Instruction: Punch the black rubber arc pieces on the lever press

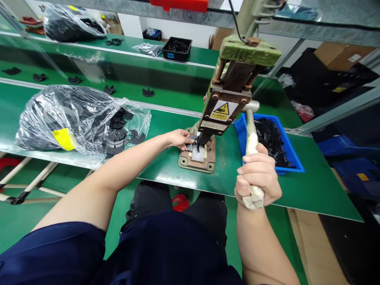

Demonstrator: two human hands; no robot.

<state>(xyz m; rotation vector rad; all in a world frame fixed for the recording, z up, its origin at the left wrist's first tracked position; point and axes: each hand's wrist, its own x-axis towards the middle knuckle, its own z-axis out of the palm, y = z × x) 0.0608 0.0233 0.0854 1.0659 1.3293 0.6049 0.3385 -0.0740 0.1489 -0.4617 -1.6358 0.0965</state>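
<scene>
Left grip (179,139) is pinching a dark part (193,137) on the base (211,152), right by the ram (204,137); right grip (259,177) is wrapped round the lever (251,134) — pull early and fingers could get crushed. Yellow hazard sign (223,110) up front; scrawl (241,54) maybe "7113" — rest's too blurry.

Bright, diffuse light around you, white glare streaking the crinkled clear plastic bag (63,113), pale sheen on the glossy green tabletop (163,173), black boxy shapes (311,77) at right dim, wide-angle stretch in your bare forearms (261,245), grey curved piece (190,147) in your left hand (178,138) indistinct
</scene>
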